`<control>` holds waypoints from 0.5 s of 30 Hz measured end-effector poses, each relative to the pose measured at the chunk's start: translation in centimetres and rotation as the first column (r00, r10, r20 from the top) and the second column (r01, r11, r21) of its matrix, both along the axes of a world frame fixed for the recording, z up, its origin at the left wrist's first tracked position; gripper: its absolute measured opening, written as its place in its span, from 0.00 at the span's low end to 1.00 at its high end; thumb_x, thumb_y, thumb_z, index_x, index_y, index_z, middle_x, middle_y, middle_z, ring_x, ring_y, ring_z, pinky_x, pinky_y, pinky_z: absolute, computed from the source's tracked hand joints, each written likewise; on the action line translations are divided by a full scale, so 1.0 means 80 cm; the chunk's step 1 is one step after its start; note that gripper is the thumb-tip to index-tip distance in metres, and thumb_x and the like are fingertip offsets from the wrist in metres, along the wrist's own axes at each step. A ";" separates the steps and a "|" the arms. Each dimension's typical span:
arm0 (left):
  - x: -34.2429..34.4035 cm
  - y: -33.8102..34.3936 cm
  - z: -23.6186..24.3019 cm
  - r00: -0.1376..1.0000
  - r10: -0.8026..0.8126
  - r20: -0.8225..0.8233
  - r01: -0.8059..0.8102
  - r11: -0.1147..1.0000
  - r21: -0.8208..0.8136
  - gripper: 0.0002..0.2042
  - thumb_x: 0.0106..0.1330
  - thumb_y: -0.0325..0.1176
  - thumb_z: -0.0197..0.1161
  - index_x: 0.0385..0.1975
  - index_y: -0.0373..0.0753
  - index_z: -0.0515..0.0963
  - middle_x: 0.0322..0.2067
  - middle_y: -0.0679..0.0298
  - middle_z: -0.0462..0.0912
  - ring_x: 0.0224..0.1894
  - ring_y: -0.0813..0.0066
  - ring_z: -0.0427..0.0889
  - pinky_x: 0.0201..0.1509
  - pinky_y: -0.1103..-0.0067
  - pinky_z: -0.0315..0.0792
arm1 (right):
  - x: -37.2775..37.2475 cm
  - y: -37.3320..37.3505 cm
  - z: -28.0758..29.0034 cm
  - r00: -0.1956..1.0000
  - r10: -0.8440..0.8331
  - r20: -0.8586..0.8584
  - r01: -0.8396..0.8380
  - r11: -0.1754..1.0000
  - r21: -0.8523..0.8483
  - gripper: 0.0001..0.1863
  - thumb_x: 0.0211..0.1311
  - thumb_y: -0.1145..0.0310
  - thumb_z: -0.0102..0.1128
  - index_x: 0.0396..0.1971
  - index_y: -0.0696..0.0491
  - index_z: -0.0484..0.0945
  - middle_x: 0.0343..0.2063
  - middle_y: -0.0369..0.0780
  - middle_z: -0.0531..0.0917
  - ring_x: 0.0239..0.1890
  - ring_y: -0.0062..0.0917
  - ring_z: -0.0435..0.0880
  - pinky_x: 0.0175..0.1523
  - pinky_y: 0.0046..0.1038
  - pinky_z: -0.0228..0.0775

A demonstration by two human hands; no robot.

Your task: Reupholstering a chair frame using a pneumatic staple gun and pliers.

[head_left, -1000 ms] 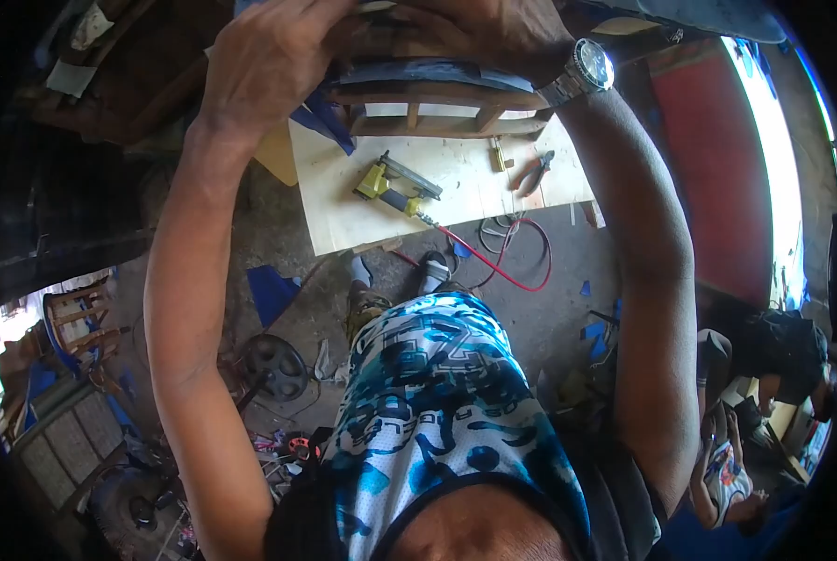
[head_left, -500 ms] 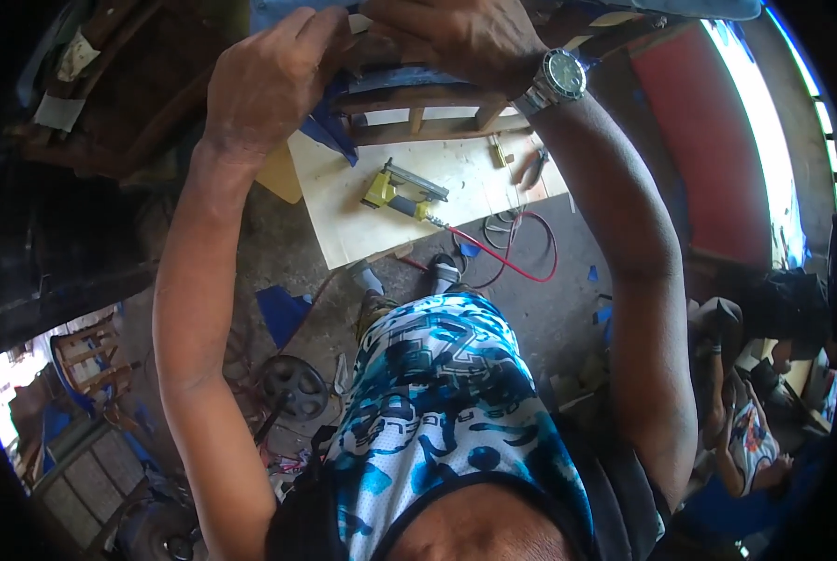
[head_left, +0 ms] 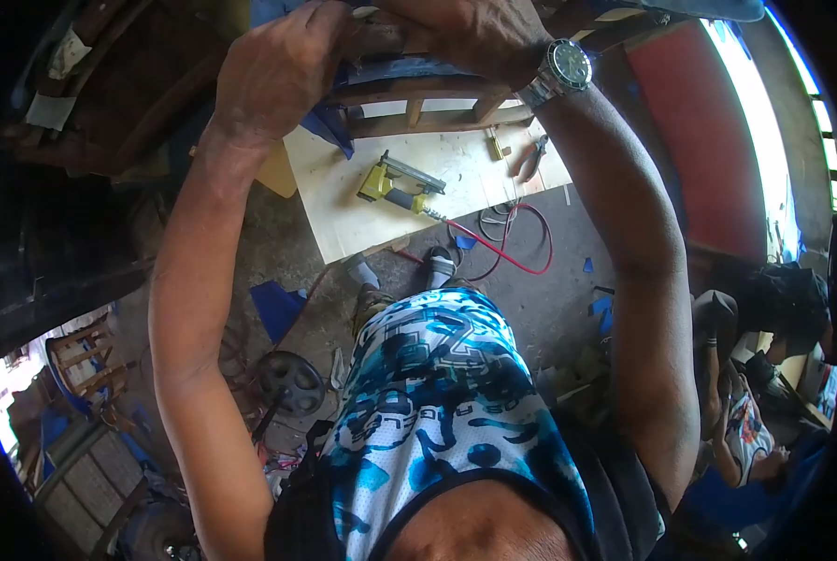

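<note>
Both hands are raised at the top of the view, close together over a wooden frame [head_left: 428, 122] with slats. My left hand [head_left: 283, 70] is closed on blue fabric [head_left: 329, 129], a loose corner of which hangs below it. From the other side my right hand [head_left: 479, 35], with a metal wristwatch on its wrist, has its fingers curled against the same fabric at the frame's upper edge. The fingertips of both hands are partly hidden in shadow. Under the frame lies a pale board [head_left: 334, 220] bearing a yellow-green staple gun [head_left: 401, 184].
Pliers [head_left: 532, 159] and a small brass-coloured metal piece [head_left: 499, 146] lie on the board. A red air hose [head_left: 502, 257] runs from the staple gun and loops by my feet. Blue scraps [head_left: 278, 311] and a black wheel [head_left: 290, 383] are on the floor. Another person [head_left: 745, 425] sits at the right.
Both hands have shifted slightly upward at the frame, still close together. The view has moved a little; the staple gun, pliers and board stay where they were.
</note>
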State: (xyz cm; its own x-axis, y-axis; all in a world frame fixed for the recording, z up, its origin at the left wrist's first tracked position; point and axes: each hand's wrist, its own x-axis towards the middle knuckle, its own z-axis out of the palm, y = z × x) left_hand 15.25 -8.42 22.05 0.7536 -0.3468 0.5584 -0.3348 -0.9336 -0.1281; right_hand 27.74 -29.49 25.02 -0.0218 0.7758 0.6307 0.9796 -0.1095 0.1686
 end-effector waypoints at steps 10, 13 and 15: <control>-0.001 0.001 0.033 0.991 0.003 -0.135 0.006 0.998 0.068 0.06 0.68 0.29 0.64 0.42 0.38 0.79 0.35 0.59 0.85 0.34 0.59 0.87 0.36 0.68 0.81 | -0.007 0.005 0.004 0.976 -0.052 0.209 0.047 0.999 0.027 0.09 0.47 0.63 0.66 0.30 0.46 0.81 0.26 0.30 0.78 0.39 0.27 0.77 0.46 0.40 0.63; -0.001 0.001 0.043 0.988 -0.111 -0.110 0.115 0.993 0.029 0.07 0.68 0.27 0.63 0.44 0.38 0.79 0.36 0.58 0.85 0.36 0.59 0.87 0.38 0.68 0.81 | -0.007 0.006 0.003 0.985 -0.048 0.168 0.040 0.998 0.048 0.09 0.49 0.61 0.66 0.32 0.46 0.82 0.28 0.30 0.78 0.39 0.27 0.76 0.46 0.40 0.63; -0.015 0.007 0.041 0.994 -0.093 -0.057 0.093 0.996 0.013 0.09 0.68 0.27 0.63 0.46 0.37 0.79 0.36 0.57 0.84 0.37 0.58 0.87 0.38 0.67 0.81 | -0.008 0.009 0.001 0.990 -0.041 0.133 0.041 0.999 0.000 0.09 0.50 0.62 0.66 0.32 0.46 0.82 0.29 0.31 0.78 0.39 0.27 0.76 0.45 0.40 0.63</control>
State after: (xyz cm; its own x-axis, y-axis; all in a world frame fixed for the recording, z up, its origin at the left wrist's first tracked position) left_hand 14.08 -7.88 25.31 0.7480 -0.4251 0.5096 -0.4271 -0.8961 -0.1206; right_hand 27.13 -28.80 25.11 -0.0734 0.7794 0.6222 0.9433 -0.1484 0.2971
